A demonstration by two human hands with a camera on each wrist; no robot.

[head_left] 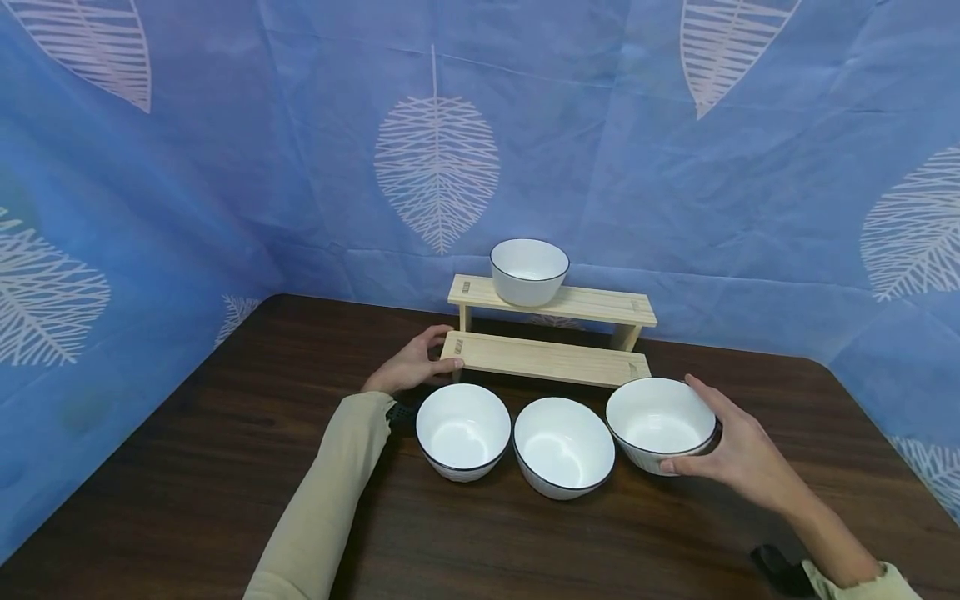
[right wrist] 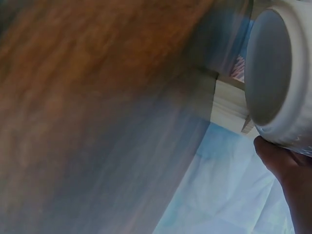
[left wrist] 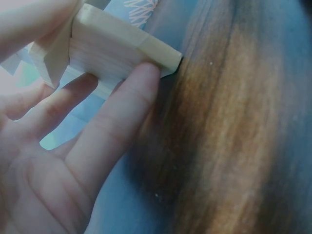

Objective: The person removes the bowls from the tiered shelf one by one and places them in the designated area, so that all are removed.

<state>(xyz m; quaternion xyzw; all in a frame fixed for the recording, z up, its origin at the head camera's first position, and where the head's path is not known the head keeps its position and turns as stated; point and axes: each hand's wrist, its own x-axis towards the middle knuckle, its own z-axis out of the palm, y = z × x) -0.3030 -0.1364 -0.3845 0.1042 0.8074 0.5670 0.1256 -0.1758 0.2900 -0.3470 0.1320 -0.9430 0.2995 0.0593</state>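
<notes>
At the left end of a two-step wooden stand (head_left: 547, 358), my left hand (head_left: 408, 364) holds the lower step, its thumb in front and other fingers behind. The left wrist view shows the thumb (left wrist: 139, 87) against the pale wood (left wrist: 112, 51). My right hand (head_left: 738, 450) grips a white bowl (head_left: 660, 417) with a dark rim by its right side. That bowl's underside (right wrist: 270, 68) faces the right wrist camera, raised off the table. Two similar bowls, one on the left (head_left: 463, 429) and one in the middle (head_left: 562, 450), stand on the table before the stand.
Another white bowl (head_left: 528, 275) sits on the upper step, left of its centre. The dark wooden table (head_left: 187, 467) reaches back to a blue cloth (head_left: 322, 167) with white leaf prints, which hangs behind and at the sides.
</notes>
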